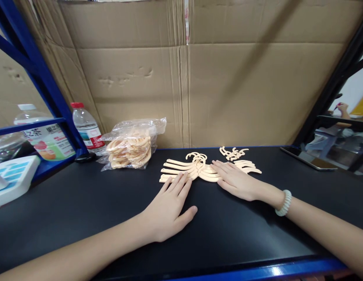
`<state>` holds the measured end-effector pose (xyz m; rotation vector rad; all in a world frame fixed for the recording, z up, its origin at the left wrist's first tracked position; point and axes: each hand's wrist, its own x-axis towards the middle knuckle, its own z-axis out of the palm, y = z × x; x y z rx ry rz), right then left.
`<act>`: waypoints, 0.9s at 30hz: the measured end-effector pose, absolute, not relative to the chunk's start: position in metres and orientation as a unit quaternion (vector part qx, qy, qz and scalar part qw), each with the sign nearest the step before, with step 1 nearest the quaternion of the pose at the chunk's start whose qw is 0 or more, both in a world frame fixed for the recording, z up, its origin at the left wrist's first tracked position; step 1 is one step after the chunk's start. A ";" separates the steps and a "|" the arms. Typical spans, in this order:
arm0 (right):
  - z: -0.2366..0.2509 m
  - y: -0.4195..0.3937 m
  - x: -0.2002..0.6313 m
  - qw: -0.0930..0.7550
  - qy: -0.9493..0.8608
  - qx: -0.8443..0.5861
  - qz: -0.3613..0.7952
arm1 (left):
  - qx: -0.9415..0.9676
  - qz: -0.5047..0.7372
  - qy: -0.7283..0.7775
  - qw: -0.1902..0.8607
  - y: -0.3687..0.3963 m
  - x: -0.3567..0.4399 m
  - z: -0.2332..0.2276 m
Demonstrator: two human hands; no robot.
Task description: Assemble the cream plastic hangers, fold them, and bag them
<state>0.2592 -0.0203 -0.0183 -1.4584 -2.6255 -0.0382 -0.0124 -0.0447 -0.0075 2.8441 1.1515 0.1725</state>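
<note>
Several cream plastic hangers (195,168) lie fanned out on the black table top (82,207). My left hand (169,210) rests flat on the table, fingers spread, its fingertips touching the left ends of the hangers. My right hand (236,180) lies flat too, fingertips on the right half of the hanger pile; a pale bead bracelet (284,203) is on its wrist. A few small hanger hooks (232,153) sit loose behind the pile. Neither hand grips anything.
A clear bag of more cream hangers (131,146) stands at the back left beside a water bottle (87,127). A blue shelf post (38,74) rises at left, a phone (308,159) lies at the right, and cardboard (199,86) walls the back.
</note>
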 end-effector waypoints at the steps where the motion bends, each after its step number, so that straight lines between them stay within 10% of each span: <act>1: -0.018 -0.019 0.260 0.066 -0.873 -0.483 -0.011 | 0.925 0.055 0.373 0.035 -0.045 -0.013 -0.007; 27: -0.027 -0.012 0.269 0.089 -0.876 -0.474 -0.020 | 0.921 0.113 0.371 -0.022 0.025 -0.044 -0.011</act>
